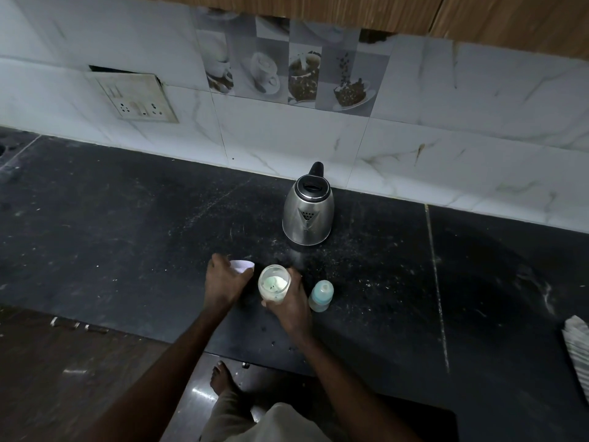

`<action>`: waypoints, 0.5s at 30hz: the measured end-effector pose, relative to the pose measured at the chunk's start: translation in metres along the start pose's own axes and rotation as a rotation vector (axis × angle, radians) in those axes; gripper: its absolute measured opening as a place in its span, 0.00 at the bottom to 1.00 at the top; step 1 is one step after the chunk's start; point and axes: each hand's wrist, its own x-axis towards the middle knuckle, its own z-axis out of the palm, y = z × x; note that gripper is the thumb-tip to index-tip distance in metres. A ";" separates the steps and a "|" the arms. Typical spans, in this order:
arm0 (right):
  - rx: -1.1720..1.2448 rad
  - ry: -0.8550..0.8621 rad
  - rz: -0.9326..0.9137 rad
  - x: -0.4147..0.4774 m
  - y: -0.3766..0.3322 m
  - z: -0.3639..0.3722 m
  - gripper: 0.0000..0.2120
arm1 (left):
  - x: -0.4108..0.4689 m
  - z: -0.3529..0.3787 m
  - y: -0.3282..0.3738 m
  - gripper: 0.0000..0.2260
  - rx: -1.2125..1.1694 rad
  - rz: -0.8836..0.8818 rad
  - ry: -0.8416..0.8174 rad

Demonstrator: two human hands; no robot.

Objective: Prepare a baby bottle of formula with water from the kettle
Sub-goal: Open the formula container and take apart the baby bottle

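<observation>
A steel kettle (pixel 307 212) with a black lid and handle stands on the dark desk (pixel 127 224), close to the tiled wall, its spout turned toward the person.

In front of the kettle, slightly to its left, the baby bottle (pixel 274 283) stands open, with no top on it. Pale powder lies in its bottom. The right hand (pixel 294 306) holds the bottle from the side nearer the person, its fingers (pixel 294 275) wrapped round the clear wall and the thumb at the lower edge.

Further left of the kettle's front, just beside the bottle, the left hand (pixel 223 279) grasps a small white cup (pixel 243 265). Its fingers are curled round the cup, whose rim shows past the knuckles. Whether the cup touches the desk I cannot tell.

The bottle's light blue top (pixel 321 295) stands on the desk directly in front of the kettle, just beside the right hand and apart from the bottle.

Well to the left of the kettle a switch and socket plate (pixel 134 97) is set in the wall. Far to the kettle's right, at the edge of the view, lies a folded striped cloth (pixel 577 352). Below the desk's front edge a bare foot (pixel 223 378) shows on the floor.
</observation>
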 end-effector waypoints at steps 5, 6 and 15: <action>-0.006 -0.022 0.009 -0.001 -0.002 -0.001 0.43 | -0.001 0.014 -0.039 0.23 0.192 0.020 -0.061; -0.010 -0.026 0.011 -0.001 -0.002 -0.001 0.43 | -0.003 0.016 -0.044 0.22 0.227 0.037 -0.070; -0.099 -0.022 -0.007 -0.007 -0.002 0.001 0.49 | -0.010 0.026 -0.055 0.30 0.448 0.158 -0.110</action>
